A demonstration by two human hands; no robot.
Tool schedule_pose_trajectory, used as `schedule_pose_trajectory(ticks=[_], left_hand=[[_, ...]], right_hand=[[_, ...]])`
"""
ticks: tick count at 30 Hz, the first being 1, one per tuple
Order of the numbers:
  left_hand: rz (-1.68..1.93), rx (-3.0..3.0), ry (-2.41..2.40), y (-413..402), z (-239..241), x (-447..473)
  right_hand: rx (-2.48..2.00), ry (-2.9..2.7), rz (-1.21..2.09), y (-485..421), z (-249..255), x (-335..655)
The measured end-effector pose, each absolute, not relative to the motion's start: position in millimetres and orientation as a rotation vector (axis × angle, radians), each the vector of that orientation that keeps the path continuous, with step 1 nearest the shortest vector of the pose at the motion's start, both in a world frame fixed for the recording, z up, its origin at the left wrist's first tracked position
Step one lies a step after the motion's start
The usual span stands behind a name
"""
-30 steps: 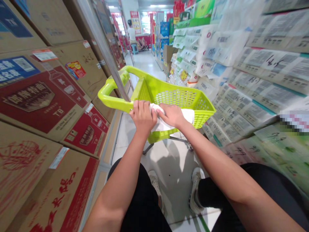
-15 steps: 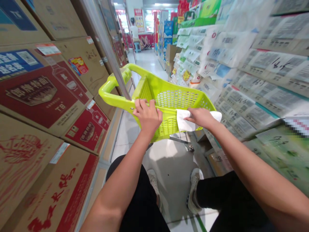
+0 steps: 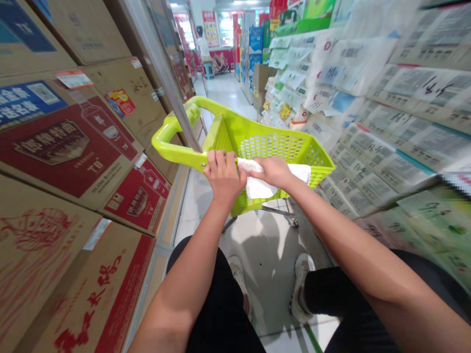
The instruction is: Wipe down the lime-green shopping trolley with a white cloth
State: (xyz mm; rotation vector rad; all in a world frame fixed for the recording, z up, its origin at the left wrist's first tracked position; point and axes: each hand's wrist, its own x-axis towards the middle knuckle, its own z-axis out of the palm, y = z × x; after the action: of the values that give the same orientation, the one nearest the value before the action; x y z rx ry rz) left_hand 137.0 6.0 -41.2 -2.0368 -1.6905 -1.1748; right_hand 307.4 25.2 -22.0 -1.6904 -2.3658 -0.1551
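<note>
A lime-green plastic shopping cart (image 3: 206,156) stands sideways in front of me, its handle to the left and its perforated basket to the right. My left hand (image 3: 223,175) is closed over the near rim, just right of the handle's base. Close beside it, my right hand (image 3: 271,171) presses a white cloth (image 3: 260,190) against the same rim. The cloth hangs down the basket's near side, and part of it sticks out right of my hand. My right fingertips are partly hidden in the cloth.
Stacked cardboard cartons (image 3: 55,147) line the left side, beside a slanting metal pole (image 3: 171,73). Packs of tissue paper (image 3: 390,122) are piled on the right. Down the aisle a person (image 3: 202,46) sits on a blue stool (image 3: 208,71). My shoes (image 3: 302,282) are on the tiled floor.
My right hand has slid left along the rim with the white cloth, from the basket's far right part to right beside my left hand. My left hand keeps its place.
</note>
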Motion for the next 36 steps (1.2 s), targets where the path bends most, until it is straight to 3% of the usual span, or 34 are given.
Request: schedule_pose_trajectory(ticks=[12,20,26,33,36], left_hand=[[-1.182,-1.962,-1.73,14,-41,125],[-1.217,-1.948,-1.802,9,-35,140],[-1.212,-1.965,-1.763,10,-36,135],[-1.189,-2.011,-1.721,12,-41,127],[-1.207,-1.994,-1.716,12,-41,130]], right_hand=[[-1.872,-2.2,-0.297,-2,-61,424],[-1.55,-2.018,-0.313,-31,-81,392],[-1.338,-2.116,-0.255,-41,-55,340],[-1.431,-2.171,-0.335,5,-23,335],[-1.555,-2.326,-0.184,31,-18,333]])
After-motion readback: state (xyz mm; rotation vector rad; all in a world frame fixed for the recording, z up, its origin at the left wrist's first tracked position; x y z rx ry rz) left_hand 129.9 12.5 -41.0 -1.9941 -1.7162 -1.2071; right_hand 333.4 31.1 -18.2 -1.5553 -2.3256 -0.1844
